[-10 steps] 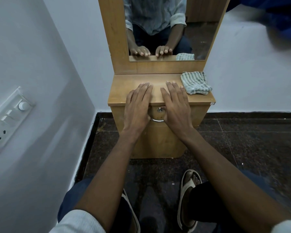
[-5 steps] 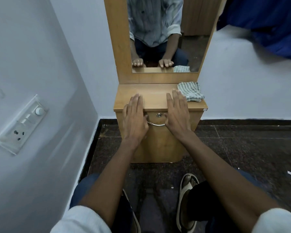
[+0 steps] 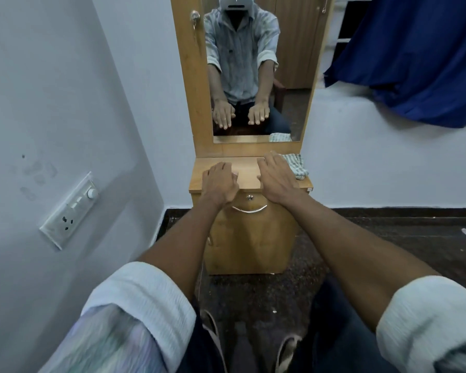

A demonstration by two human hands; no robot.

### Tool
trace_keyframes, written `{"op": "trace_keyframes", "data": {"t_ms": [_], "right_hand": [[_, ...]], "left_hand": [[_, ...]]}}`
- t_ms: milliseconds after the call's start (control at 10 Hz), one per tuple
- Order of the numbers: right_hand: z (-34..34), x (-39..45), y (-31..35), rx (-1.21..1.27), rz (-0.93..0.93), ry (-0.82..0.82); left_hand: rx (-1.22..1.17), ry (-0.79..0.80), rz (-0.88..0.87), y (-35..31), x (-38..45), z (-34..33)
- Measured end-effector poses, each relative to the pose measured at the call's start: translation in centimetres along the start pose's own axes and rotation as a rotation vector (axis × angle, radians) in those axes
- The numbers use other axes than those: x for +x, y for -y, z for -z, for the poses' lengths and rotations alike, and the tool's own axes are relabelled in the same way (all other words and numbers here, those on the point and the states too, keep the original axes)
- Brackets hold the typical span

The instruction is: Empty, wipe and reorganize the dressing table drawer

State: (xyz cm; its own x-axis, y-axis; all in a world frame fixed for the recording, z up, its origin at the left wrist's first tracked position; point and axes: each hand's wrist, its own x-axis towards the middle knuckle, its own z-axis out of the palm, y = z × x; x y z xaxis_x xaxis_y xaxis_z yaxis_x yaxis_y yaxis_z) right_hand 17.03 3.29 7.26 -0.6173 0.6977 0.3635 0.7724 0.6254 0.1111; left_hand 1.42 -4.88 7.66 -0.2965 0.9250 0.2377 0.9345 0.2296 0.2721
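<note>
Both hands are held out, palms down, over the top of a narrow wooden dressing table that stands against the white wall. The left hand has relaxed fingers drooping toward the tabletop and grips nothing; whether the fingertips touch the wood cannot be told. The right hand is likewise loose and spread, with nothing in it, and its far edge overlaps the view of a striped folded cloth lying at the right rear corner of the tabletop.

The drawer sits just under the tabletop, pushed fully in — its curved metal handle and small round lock show between the 2 wrists, and neither hand touches them.

Above the tabletop rises a tall mirror in a wooden frame, which reflects the person with both arms stretched forward and the hands open, plus a strip of the cloth.

On the left wall is a switch panel with a round knob and a socket. A blue curtain hangs at upper right. The floor is dark speckled stone, and rolled pale sleeves frame the bottom of the view.
</note>
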Motion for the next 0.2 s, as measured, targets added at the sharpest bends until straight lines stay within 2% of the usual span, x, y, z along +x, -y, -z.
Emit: {"op": "trace_keyframes", "data": {"t_ms": [200], "right_hand": [[-2.1, 4.7, -1.3, -0.003, -0.007, -0.009]], "left_hand": [[0.09, -0.221, -0.084, -0.8, 5.7, -0.3]]}}
